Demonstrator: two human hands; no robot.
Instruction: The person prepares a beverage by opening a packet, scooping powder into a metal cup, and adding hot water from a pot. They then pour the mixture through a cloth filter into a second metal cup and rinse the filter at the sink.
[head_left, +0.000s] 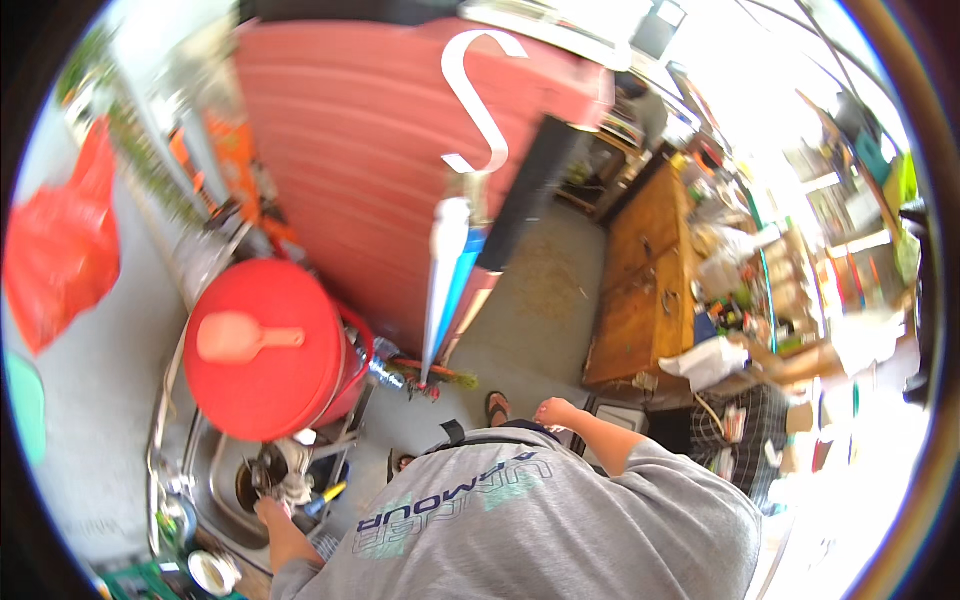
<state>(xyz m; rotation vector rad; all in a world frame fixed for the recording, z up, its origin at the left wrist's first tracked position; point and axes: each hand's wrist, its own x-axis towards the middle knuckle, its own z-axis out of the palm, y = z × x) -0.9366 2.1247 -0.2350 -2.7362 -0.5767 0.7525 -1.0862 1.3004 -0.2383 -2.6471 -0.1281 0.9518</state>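
Observation:
My left hand (271, 510) is at the inner edge of a stainless steel sink (238, 536), next to a crumpled pale cloth (298, 484) and a dark round pan (251, 480). Its fingers are partly hidden, so whether it grips anything cannot be told. Just beyond the cloth lies a tool with a yellow handle (330, 493). My right hand (555, 414) hangs in front of my waist with its fingers curled. A small pale patch shows under those fingers, too blurred to name. A large red lidded bucket (262, 405) stands over the sink, with a pink scoop (232, 337) on its lid.
Ahead rises a red ribbed panel (337, 150) with a white S-shaped hook (480, 112) before it. A wooden cabinet (637, 277) stands right, beside cluttered shelves (795, 300). A red plastic bag (67, 255) hangs left. Another person (645, 109) is far back.

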